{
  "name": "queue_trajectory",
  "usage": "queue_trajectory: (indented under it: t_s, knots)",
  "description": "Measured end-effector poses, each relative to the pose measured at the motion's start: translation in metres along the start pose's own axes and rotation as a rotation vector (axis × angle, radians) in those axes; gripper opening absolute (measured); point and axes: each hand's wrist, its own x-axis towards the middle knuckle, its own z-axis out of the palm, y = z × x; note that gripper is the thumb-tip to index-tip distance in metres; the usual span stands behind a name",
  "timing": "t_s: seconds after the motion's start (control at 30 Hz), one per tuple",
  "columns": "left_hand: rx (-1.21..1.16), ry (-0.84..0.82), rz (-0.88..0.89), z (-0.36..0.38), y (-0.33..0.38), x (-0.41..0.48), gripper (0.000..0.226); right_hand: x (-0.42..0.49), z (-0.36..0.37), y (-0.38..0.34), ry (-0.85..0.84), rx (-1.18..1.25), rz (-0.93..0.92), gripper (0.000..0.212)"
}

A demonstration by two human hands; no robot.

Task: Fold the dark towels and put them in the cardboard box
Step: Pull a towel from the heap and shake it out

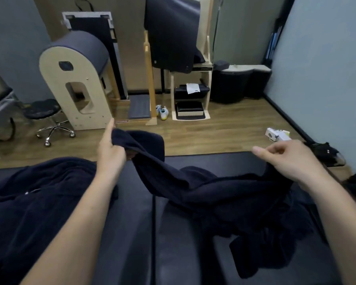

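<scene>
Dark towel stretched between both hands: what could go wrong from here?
The towel is twisted and bunched, so a fold now may trap creases. Its lower end drapes by the padded table's near edge and might slip off. The right hand pinches only an edge; the left hand grips firmer.

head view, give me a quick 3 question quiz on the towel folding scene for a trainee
1. True or false: both the left hand and the right hand grip the same dark towel.
2. Where does the pile of dark towels lie? A) to the left of the left arm B) on the wooden floor C) on the rolling stool
3. Fill in: the held towel is ____ (folded / unfolded).

Key
1. True; each hand pinches one end and the towel sags between them.
2. A; it rests on the dark padded surface.
3. Unfolded; it hangs bunched and loose.
</scene>
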Motion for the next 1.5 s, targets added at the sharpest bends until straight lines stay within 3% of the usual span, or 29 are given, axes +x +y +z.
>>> queue_trajectory:
  t_s: [0.1, 0.23, 0.3, 0.4, 0.47, 0.57, 0.67, 0.77, 0.83, 0.93, 1.07, 1.2, 1.5]
  knots:
    - [-0.123, -0.108, -0.004, 0.008, -0.016, -0.031, 0.045, -0.004, 0.004, -0.005, -0.118, 0.005, 0.020, 0.036]
    - [-0.479, -0.165, -0.240, 0.017, -0.015, -0.065, 0.028, -0.017, 0.013, -0.022, -0.395, 0.332, -0.057, 0.031]
    - [-0.507, -0.218, -0.281, 0.019, -0.015, -0.080, 0.033, -0.023, 0.017, -0.030, -0.498, 0.481, -0.090, 0.026]
    - [-0.543, -0.344, -0.298, 0.022, -0.011, -0.103, 0.058, -0.032, 0.034, -0.046, -0.604, 0.617, -0.143, 0.021]
    - [-0.695, -0.430, -0.328, 0.028, -0.003, -0.118, 0.040, -0.039, 0.052, -0.057, -0.605, 0.658, -0.201, 0.011]
    - [-0.608, -0.396, -0.381, 0.043, -0.005, -0.131, 0.012, -0.047, 0.076, -0.070, -0.671, 0.653, -0.253, 0.019]
    - [-0.438, -0.465, -0.602, 0.051, -0.013, -0.142, 0.025, -0.050, 0.095, -0.066, -0.659, 0.567, -0.200, 0.014]
    - [-0.640, -0.579, -0.960, 0.042, -0.019, -0.151, 0.025, -0.054, 0.115, -0.048, -0.609, 0.420, -0.133, 0.012]
    - [-0.775, -0.584, -1.062, 0.037, -0.025, -0.154, 0.034, -0.059, 0.125, -0.037, -0.614, 0.310, -0.134, 0.012]
    - [-0.826, -0.552, -0.996, 0.035, -0.030, -0.158, 0.041, -0.065, 0.134, -0.030, -0.589, 0.298, -0.116, 0.011]
    - [-0.656, -0.442, -0.754, 0.036, -0.034, -0.162, 0.027, -0.070, 0.134, -0.033, -0.569, 0.418, -0.147, 0.011]
    - [-0.634, -0.376, -0.543, 0.028, -0.036, -0.157, 0.008, -0.069, 0.126, -0.032, -0.631, 0.491, -0.114, 0.021]
    - [-0.778, -0.446, -0.590, 0.031, -0.029, -0.154, 0.037, -0.080, 0.126, -0.047, -0.580, 0.713, -0.230, 0.043]
